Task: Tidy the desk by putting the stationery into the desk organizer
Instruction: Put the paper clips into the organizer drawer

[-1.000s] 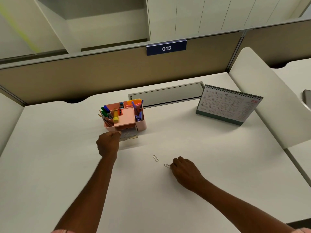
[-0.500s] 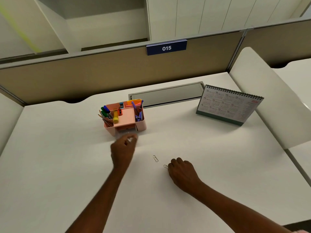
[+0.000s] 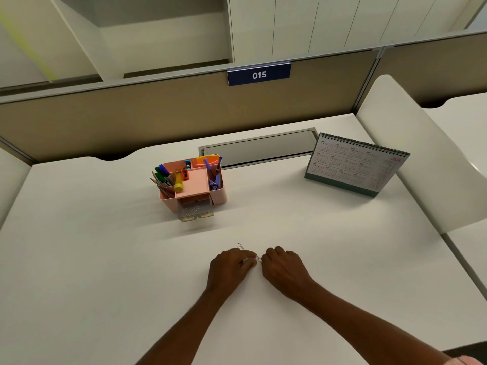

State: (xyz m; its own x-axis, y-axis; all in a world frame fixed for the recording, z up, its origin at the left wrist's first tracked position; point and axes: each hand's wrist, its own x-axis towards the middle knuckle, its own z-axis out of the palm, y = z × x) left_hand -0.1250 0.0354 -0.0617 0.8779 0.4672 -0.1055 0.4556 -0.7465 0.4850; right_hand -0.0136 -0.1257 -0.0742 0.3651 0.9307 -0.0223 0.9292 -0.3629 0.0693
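Note:
The pink desk organizer [image 3: 218,192] stands mid-desk holding markers, pencils, a yellow glue stick and purple pens. Its clear drawer [image 3: 196,214] is pulled out at the front with paper clips inside. My left hand [image 3: 228,268] and right hand [image 3: 286,271] rest on the desk close together, fingers curled. Their fingertips meet on a paper clip [image 3: 258,258] between them. A second paper clip [image 3: 239,245] lies on the desk just beyond my left knuckles, untouched.
A spiral desk calendar [image 3: 353,164] stands at the back right. A grey cable hatch [image 3: 259,150] is set into the desk behind the organizer. A beige partition with a "015" sign [image 3: 259,74] closes the back; white dividers flank the desk.
My left hand left the organizer's drawer and came back and right to meet the right hand at the near paper clip. The right hand stayed by that clip.

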